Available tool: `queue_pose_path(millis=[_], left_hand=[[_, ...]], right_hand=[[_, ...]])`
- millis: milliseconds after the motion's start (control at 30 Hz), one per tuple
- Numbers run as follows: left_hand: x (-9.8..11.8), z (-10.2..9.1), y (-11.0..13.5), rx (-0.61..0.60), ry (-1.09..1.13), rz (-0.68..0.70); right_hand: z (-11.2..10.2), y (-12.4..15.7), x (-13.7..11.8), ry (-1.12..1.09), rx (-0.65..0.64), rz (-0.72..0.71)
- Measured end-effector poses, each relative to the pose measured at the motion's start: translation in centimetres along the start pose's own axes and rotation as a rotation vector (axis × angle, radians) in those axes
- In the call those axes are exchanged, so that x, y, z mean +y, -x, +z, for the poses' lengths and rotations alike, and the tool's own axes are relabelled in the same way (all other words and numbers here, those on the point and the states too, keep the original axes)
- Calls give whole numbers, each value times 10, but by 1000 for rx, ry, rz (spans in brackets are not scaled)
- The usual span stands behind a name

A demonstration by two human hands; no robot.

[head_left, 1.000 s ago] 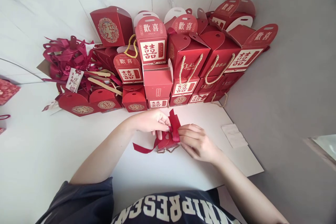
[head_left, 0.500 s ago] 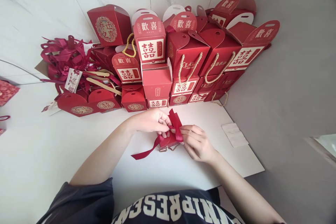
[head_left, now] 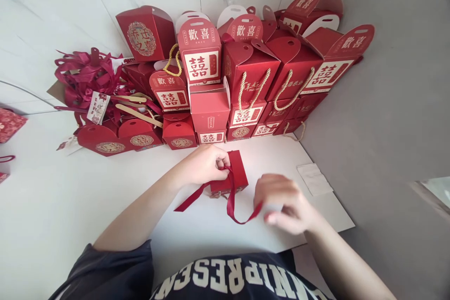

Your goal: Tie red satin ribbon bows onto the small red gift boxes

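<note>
A small red gift box (head_left: 239, 165) stands on the white tabletop with a dark red satin ribbon (head_left: 231, 202) at its top. My left hand (head_left: 208, 164) is closed over the near left part of the box, pinching the ribbon where it crosses. One ribbon tail trails to the lower left; the other curves down and up towards my right hand (head_left: 283, 201). That hand is smeared by motion, right of the box, its thumb apart from its curled fingers. The tail's end overlaps the fingertips, and whether it is gripped cannot be made out.
Stacked red gift boxes (head_left: 209, 108), some with rope handles, line the tiled wall. Tangled dark red ribbons (head_left: 82, 77) with tags lie at the left of the stacks. A folded white paper (head_left: 314, 179) is at the right, by the grey wall (head_left: 379, 117).
The ribbon's upright loop and end at the box top have become a tail hanging to the right. My right hand has moved right, away from the box. My left hand stays at the knot.
</note>
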State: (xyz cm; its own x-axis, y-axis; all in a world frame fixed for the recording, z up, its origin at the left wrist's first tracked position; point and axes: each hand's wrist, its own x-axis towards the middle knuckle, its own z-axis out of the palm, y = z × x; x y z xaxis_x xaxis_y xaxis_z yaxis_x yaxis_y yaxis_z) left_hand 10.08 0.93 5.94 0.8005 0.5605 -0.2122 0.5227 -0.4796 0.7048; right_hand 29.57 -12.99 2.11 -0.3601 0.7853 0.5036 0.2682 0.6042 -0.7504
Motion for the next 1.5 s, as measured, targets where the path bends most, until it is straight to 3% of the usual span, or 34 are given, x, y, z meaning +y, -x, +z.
queue_pose_path(millis=[67,133,267,400,500,767,1000,1133,1300,1433,1500], left_hand=[[4,3,3,46,-102,63],[5,6,6,111,-224,133],[-4,15,8,301,-508,301],[-19,27,7,623,-751,440],[-26,33,6,766,-818,498],[-33,36,5,806,-674,532],[-36,37,4,797,-612,511],[-37,39,5,801,-616,511],[-36,39,7,768,-626,484],[-35,39,7,768,-642,494],[-35,39,7,766,-643,501]], right_hand=[[-7,-16,11,139,151,162],[-10,-32,29,237,132,220],[-2,-49,59,308,-16,82],[5,-49,65,336,39,58],[5,-49,65,317,65,86],[-2,-56,67,112,-1,124],[11,-50,65,289,208,168],[16,-46,65,149,143,198],[18,-46,61,138,217,230],[19,-46,58,14,154,289],[20,-44,58,-28,194,301]])
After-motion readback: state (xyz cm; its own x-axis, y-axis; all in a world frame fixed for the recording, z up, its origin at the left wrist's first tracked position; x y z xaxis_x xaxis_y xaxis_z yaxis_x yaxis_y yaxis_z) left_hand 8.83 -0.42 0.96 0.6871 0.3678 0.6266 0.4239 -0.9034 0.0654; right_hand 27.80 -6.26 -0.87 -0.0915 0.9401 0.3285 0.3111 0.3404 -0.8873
